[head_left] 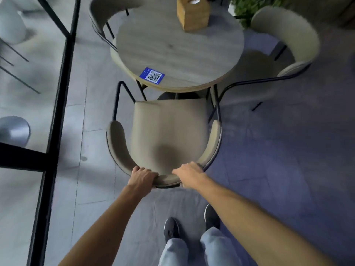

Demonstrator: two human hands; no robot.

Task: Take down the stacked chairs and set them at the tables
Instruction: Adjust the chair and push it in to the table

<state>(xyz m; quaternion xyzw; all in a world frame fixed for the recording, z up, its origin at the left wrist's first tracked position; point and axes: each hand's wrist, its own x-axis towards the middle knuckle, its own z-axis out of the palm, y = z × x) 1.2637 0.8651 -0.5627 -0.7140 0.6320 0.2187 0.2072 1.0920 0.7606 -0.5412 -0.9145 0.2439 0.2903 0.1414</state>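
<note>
On my feed, the left hand (pixel 142 176) and the right hand (pixel 189 174) both sit on the top rim of the curved backrest of a beige padded chair with a thin black metal frame (pixel 169 131). The fingers of each hand are curled over the rim and clamped on it. The chair is upright on the grey floor (pixel 288 150), facing a round grey wood-grain tabletop (pixel 178 54), with its seat front just beside the near edge. A blue square QR-code sticker (pixel 152 75) lies flat near that edge, and a tan wooden box (pixel 193 13) stands at the far side. A second beige chair (pixel 288 35) sits to the right of the tabletop and a third beige chair (pixel 103 14) at the far left. A black-framed glass partition (pixel 57 112) runs along the left.
</note>
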